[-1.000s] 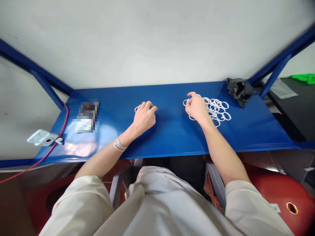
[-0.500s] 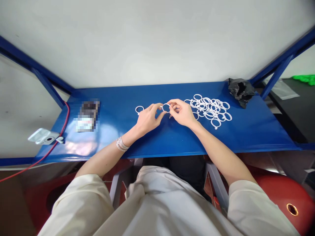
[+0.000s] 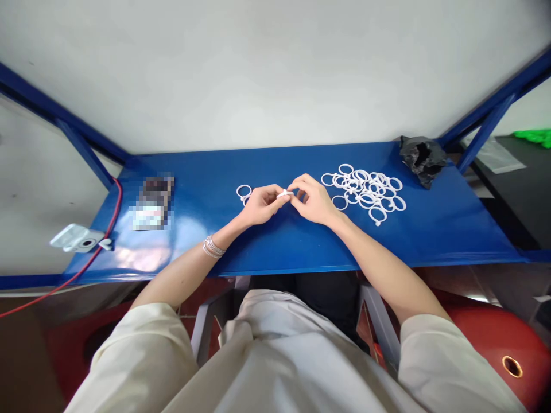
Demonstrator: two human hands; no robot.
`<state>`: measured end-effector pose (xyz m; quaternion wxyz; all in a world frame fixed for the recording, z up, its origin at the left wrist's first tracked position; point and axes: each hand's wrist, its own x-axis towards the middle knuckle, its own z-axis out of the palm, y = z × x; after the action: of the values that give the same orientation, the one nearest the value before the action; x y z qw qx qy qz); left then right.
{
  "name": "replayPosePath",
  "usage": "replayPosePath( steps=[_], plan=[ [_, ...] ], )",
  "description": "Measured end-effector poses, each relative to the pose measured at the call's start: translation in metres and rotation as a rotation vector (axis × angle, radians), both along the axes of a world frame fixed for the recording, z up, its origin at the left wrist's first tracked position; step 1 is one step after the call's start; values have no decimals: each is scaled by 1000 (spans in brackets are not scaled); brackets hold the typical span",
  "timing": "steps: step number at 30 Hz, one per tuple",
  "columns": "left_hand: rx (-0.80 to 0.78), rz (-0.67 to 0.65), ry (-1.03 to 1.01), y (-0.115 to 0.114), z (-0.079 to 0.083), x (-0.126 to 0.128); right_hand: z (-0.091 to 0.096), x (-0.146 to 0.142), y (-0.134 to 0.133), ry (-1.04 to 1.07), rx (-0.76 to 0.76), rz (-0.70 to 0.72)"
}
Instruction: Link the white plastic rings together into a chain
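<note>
Between the fingertips of both hands is a white plastic ring (image 3: 284,194), seen nearly edge-on above the blue table (image 3: 206,172). My left hand (image 3: 262,205) pinches its left side, thumb in front. My right hand (image 3: 310,198) has its thumb and fingers closed at the ring's right side. Just left of my left hand lie white rings (image 3: 244,189), partly covered by the hand. Right of my right hand is a loose pile of white rings (image 3: 365,189), several overlapping, with small round tabs on some.
A crumpled black plastic bag (image 3: 422,160) sits at the table's back right corner. On the left lie a blurred flat object (image 3: 154,201), an open white case (image 3: 80,238) and a red cable (image 3: 112,221). Blue frame bars (image 3: 486,123) rise at both sides.
The ring between my hands has turned from facing the camera to nearly edge-on. My fingertips have come closer together. The pile on the right looks the same.
</note>
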<state>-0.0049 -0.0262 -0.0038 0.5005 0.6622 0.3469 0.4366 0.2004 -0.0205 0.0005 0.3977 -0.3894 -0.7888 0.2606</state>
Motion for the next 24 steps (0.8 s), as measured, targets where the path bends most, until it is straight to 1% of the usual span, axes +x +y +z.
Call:
replayPosePath(
  steps=[3,7,9,11,13,16,17,19,21,24],
  plan=[
    [-38,-44,13,-3,3,0,2,0,-2,-147,72,-31],
    [-53,-72,15,-7,4,2,9,-3,-7,-472,188,-107],
    [-51,-78,-3,-9,5,4,10,-8,-9,-555,202,-139],
    [-57,-75,-19,-11,6,5,8,-15,-9,-539,144,-177],
    [-34,-55,7,-12,7,5,6,-21,-7,-445,33,-199],
    [104,-23,148,-14,11,5,1,-24,1,-256,-176,-225],
    [152,-20,192,-14,12,5,0,-22,5,-206,-220,-225],
    [198,-20,237,-15,12,5,-1,-17,10,-144,-234,-201],
    [192,10,239,-15,9,5,-1,-9,13,-119,-173,-144],
    [208,139,218,-11,1,4,1,-1,11,-118,-100,-79]
  ],
)
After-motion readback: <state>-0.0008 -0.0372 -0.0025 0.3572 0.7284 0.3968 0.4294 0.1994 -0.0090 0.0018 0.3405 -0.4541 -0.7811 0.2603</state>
